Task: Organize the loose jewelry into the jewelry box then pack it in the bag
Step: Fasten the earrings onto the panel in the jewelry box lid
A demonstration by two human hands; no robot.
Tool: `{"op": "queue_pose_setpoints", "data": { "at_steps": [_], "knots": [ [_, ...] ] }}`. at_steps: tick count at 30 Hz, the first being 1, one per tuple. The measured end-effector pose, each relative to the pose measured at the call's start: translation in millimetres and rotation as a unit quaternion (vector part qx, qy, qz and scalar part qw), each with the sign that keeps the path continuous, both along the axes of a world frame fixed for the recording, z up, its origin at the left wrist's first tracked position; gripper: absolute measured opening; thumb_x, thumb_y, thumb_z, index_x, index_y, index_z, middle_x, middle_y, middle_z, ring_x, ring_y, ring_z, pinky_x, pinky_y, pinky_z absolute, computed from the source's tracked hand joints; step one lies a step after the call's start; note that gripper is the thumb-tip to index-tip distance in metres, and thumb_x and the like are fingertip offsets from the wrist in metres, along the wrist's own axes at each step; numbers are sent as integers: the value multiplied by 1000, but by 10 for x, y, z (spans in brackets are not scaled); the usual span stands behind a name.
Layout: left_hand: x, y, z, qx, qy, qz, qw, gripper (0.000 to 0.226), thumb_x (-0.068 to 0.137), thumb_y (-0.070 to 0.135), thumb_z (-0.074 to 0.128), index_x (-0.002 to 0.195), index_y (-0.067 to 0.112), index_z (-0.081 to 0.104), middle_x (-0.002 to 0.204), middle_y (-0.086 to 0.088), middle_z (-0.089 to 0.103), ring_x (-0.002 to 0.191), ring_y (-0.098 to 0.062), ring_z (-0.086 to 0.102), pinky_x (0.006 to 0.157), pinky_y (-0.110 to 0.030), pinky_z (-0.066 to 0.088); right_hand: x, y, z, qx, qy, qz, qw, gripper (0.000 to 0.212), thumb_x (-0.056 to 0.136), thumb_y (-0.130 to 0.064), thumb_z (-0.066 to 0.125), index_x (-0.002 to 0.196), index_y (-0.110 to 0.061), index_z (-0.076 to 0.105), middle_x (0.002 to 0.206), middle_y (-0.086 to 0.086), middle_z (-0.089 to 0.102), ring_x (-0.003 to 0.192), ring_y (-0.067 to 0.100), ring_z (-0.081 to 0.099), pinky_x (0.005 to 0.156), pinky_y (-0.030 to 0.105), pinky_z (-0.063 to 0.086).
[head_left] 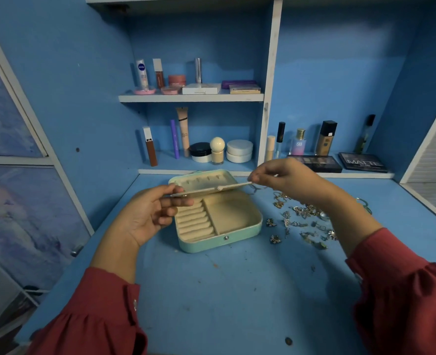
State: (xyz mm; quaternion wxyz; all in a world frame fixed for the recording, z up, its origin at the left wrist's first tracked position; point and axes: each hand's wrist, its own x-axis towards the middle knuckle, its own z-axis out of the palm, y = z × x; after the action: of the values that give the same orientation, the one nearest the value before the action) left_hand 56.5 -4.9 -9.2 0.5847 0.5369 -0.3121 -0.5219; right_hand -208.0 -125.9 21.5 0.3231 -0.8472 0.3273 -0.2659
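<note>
Fingers [179,193] of the left hand [145,216] pinch the left end of a thin cream divider panel [211,189], thumb on top, other fingers curled beneath. Fingers [256,178] of the right hand [288,180] pinch the panel's right end. Panel held about level, above the rear part of the jewelry box [219,213], just in front of the raised lid [204,179].

Jewelry box: mint-green shell, cream lining, lying open on the blue surface [224,290], roughly centre. Left compartment holds a row of padded ring rolls [194,221]; right compartment [233,215] is a plain tray. Small snap stud [226,237] on the front wall. Lid interior shows a row of small hooks or slots; detail too fine to tell which.

Loose jewelry [304,221]: scattered pile of small gold and silver pieces on the surface, right of the box, apart from it, partly hidden behind the right forearm. A green ring-shaped item [365,204] lies at the far right of the pile.

Both arms wear dark red sleeves [96,316].

Background: shelves [191,98] with cosmetic bottles, tubes and jars; two eyeshadow palettes [339,162] on the ledge at right rear.
</note>
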Motion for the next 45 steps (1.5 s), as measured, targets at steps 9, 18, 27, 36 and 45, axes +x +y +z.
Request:
{"op": "queue_pose_setpoints", "data": {
  "at_steps": [9,18,27,36,45],
  "knots": [
    [-11,-77,-35,-70,27,58,995,17,94,5,42,91,6,58,83,-13,74,49,-8,46,40,-16,33,-438,-110,-240,21,123,-58,990,6,83,-23,73,88,-25,76,81,-13,73,75,-1,64,71,17,48],
    [78,-301,-244,-77,-40,146,985,23,93,11,58,115,4,61,57,1,60,40,-5,38,37,-17,31,-422,-126,-354,-13,174,-69,982,17,85,-23,71,82,-39,70,88,-10,69,81,8,62,77,27,52],
    [118,-356,-332,-67,-60,162,983,23,92,11,59,115,6,62,57,2,56,40,-5,38,37,-17,31,-549,-130,-282,-20,188,-130,973,12,89,-22,66,88,-32,72,85,-9,67,66,9,61,63,27,54],
    [121,-361,-345,-68,-60,163,982,23,92,10,59,114,7,63,61,0,56,42,-5,38,38,-17,32,-617,-100,-220,14,231,-146,962,11,78,-21,77,77,-31,72,79,-16,67,76,9,62,70,28,53],
    [127,-369,-352,-68,-59,162,983,24,92,10,59,115,6,63,61,0,56,42,-6,38,38,-18,32,-615,-11,-120,39,231,-111,966,7,77,-22,79,79,-27,75,73,-16,68,63,1,57,62,20,47]
  ]
}}
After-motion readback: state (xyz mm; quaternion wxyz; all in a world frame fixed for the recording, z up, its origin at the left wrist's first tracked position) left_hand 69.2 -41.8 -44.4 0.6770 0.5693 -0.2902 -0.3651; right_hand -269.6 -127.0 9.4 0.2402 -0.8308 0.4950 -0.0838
